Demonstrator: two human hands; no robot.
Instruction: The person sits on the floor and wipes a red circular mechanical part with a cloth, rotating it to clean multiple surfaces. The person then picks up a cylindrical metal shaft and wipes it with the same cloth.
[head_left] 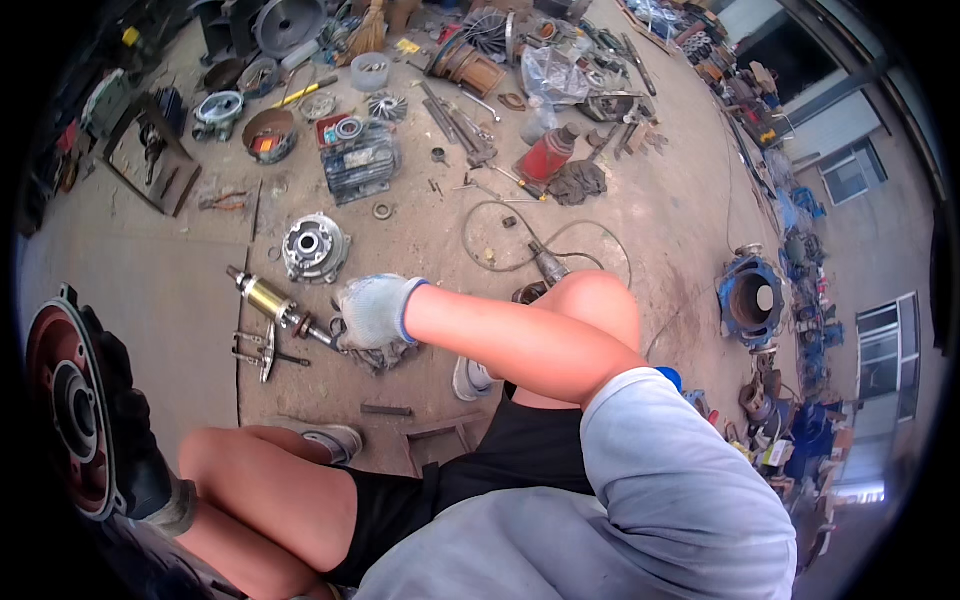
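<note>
At the far left, my left hand (135, 440) in a dark glove is closed on a round motor end cover (75, 405), red inside with a grey bearing seat, held upright off the floor. My right hand (375, 308), in a pale work glove with a blue cuff, reaches down across the middle. Its fingers curl onto a crumpled grey rag (378, 357), partly hidden beneath the hand. The end of a rotor (268, 298) with a brass-coloured body lies against the rag. Just beyond is a silver end cover (315, 247); a gear puller (265, 350) lies nearer me.
A motor housing (360, 162), a red bottle jack (546, 155) and loose tools lie farther off. A power tool (545, 262) with a looped cable is by my right knee. A blue casing (752, 298) stands at right. A metal bar (386, 410) lies near my feet.
</note>
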